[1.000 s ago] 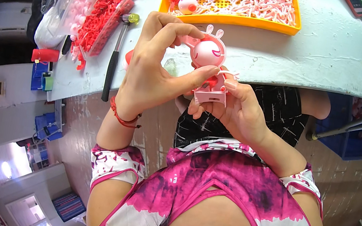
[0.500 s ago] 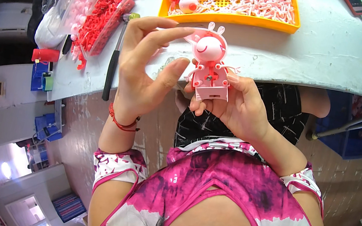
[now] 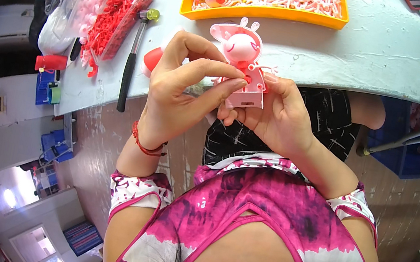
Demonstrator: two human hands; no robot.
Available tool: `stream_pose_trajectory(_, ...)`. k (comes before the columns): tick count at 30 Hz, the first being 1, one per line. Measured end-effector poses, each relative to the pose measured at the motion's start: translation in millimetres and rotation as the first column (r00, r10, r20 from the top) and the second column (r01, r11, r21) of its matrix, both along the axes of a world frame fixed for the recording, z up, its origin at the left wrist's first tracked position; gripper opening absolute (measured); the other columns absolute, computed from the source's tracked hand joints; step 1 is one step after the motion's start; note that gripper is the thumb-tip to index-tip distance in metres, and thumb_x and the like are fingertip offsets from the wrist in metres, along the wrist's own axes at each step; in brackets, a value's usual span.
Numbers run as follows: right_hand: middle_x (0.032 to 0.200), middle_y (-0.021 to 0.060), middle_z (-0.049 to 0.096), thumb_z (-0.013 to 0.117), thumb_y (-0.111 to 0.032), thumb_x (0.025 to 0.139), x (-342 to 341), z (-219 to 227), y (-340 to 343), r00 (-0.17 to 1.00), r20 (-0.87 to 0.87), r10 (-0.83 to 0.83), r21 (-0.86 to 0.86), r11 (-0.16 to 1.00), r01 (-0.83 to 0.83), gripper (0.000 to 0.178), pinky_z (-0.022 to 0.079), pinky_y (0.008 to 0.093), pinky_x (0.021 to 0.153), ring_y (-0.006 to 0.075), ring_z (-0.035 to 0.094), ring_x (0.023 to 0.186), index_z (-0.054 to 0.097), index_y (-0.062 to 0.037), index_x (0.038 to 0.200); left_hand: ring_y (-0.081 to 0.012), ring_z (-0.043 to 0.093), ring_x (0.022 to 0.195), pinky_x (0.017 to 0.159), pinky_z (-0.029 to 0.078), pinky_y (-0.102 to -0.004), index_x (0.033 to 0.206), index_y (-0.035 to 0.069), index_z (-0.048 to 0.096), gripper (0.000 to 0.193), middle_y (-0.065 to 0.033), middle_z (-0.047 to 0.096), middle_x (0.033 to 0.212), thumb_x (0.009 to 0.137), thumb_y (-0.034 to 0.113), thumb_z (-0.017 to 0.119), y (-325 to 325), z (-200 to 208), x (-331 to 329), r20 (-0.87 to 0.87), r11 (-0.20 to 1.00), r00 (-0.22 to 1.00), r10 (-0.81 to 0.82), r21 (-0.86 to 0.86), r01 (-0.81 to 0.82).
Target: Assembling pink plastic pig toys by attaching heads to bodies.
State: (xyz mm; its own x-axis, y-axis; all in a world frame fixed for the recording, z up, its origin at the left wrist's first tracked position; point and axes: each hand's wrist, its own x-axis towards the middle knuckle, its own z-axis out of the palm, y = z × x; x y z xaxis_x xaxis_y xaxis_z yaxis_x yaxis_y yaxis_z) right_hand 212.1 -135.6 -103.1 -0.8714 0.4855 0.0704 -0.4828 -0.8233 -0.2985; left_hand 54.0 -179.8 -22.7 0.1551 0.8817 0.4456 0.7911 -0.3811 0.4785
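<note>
A pink plastic toy figure (image 3: 241, 48) with a round head, two ears and an open-fronted body is held upright over the table's near edge. My right hand (image 3: 288, 119) is closed round its lower right side, thumb at the front edge. Thumb and forefinger of my left hand (image 3: 184, 84) pinch at the left of the open body, near small red parts inside. Those fingertips hide the figure's left arm and exactly which part they grip. One thin pink arm sticks out at the right.
Beyond the figure stands a yellow tray (image 3: 264, 16) of pink sticks, red pieces and round heads. To the left lie a black-handled hammer (image 3: 128, 74), a clear box of red parts (image 3: 114, 19) and bags of pink parts (image 3: 92, 3). A rounded red piece (image 3: 152, 58) lies behind my left hand.
My left hand has moved right and down from beside the figure's head, its spread fingers closing to a pinch at the body. My right hand keeps its hold, with the figure slightly shifted.
</note>
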Motion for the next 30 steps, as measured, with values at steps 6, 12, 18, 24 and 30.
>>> stream_pose_trajectory(6, 0.101, 0.0173, 0.062, 0.029, -0.030, 0.097, 0.5, 0.6, -0.7, 1.000, -0.009, 0.004, 0.018, 1.000, -0.003, 0.043, 0.049, 0.0359, 0.081, 0.0275, 0.063, 0.088, 0.050, 0.0035, 0.115, -0.0169, 0.055, 0.081, 0.068, 0.046, -0.0264, 0.086, 0.006, 0.071, 0.023, -0.0062, 0.054, 0.089, 0.065, 0.003, 0.079, -2.8, 2.3, 1.4, 0.004, 0.999, 0.999, 0.032, -0.017, -0.032)
stream_pose_trajectory(12, 0.108, 0.0209, 0.060, 0.029, -0.028, 0.097, 4.7, 5.9, 4.4, 0.999, 0.038, -0.028, -0.035, 0.999, 0.030, 0.043, 0.049, 0.0367, 0.084, 0.0290, 0.062, 0.093, 0.048, 0.0057, 0.117, -0.0130, 0.053, 0.083, 0.073, 0.045, -0.0255, 0.111, 0.003, 0.062, 0.037, -0.0066, 0.057, 0.099, 0.076, 0.006, 0.073, -6.6, 5.8, -29.9, 0.210, 0.981, 0.962, 0.176, 0.039, -0.188)
stream_pose_trajectory(18, 0.118, 0.0231, 0.055, 0.033, -0.027, 0.100, 5.3, 6.9, 10.8, 0.998, -0.038, -0.045, -0.043, 0.998, 0.043, 0.041, 0.046, 0.0408, 0.095, 0.0343, 0.058, 0.107, 0.042, 0.0062, 0.123, -0.0175, 0.059, 0.092, 0.084, 0.045, -0.0288, 0.107, 0.002, 0.066, 0.028, -0.0102, 0.064, 0.104, 0.080, 0.010, 0.071, -30.4, -5.0, -111.2, -0.112, 0.894, 0.889, 0.445, -0.011, -0.449)
stream_pose_trajectory(24, 0.127, 0.0227, 0.049, 0.035, -0.022, 0.101, -3.4, 2.9, 12.9, 0.991, -0.134, -0.029, -0.051, 0.998, 0.022, 0.039, 0.044, 0.0416, 0.100, 0.0379, 0.052, 0.117, 0.034, 0.0038, 0.130, -0.0208, 0.060, 0.101, 0.090, 0.045, -0.0317, 0.117, 0.003, 0.063, 0.041, -0.0129, 0.064, 0.109, 0.078, 0.012, 0.073, -46.0, -36.7, -111.6, 0.012, 0.864, 0.887, 0.462, -0.231, -0.447)
stream_pose_trajectory(30, 0.131, 0.0206, 0.045, 0.044, -0.017, 0.098, -14.3, -2.6, 10.2, 0.985, -0.170, 0.002, -0.049, 0.999, -0.011, 0.043, 0.042, 0.0417, 0.103, 0.0367, 0.048, 0.122, 0.029, 0.0008, 0.135, -0.0202, 0.059, 0.101, 0.089, 0.045, -0.0305, 0.115, 0.002, 0.064, 0.046, -0.0117, 0.063, 0.107, 0.072, 0.010, 0.078, -48.5, -50.4, -116.6, 0.044, 0.890, 0.894, 0.446, -0.124, -0.438)
